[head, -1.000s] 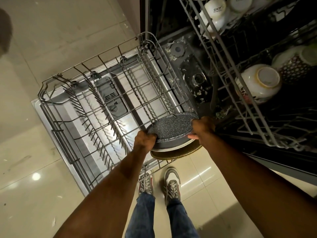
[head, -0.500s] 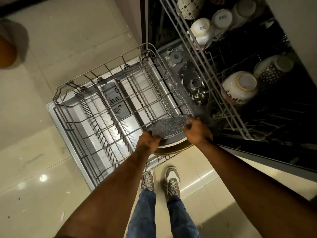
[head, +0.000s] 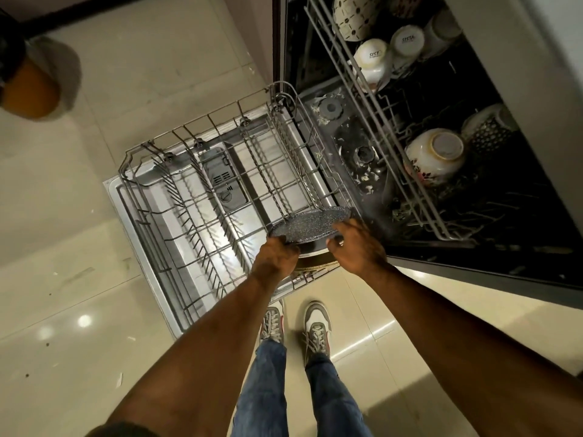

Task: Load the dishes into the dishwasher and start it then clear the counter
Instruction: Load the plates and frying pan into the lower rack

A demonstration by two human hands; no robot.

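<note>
1. Two racks stand pulled out of the dishwasher [head: 536,127]: the lower rack [head: 202,197] lies over the open door, and the upper rack [head: 410,171] holds upturned cups [head: 372,59] and a bowl [head: 437,154].
2. Stacked plates [head: 310,227], a speckled grey one on top, sit at the lower rack's near right corner.
3. The left hand [head: 276,258] curls round the stack's near-left rim.
4. The right hand [head: 358,247] has its fingers bent at the near-right rim; whether it grips there I cannot tell.
</note>
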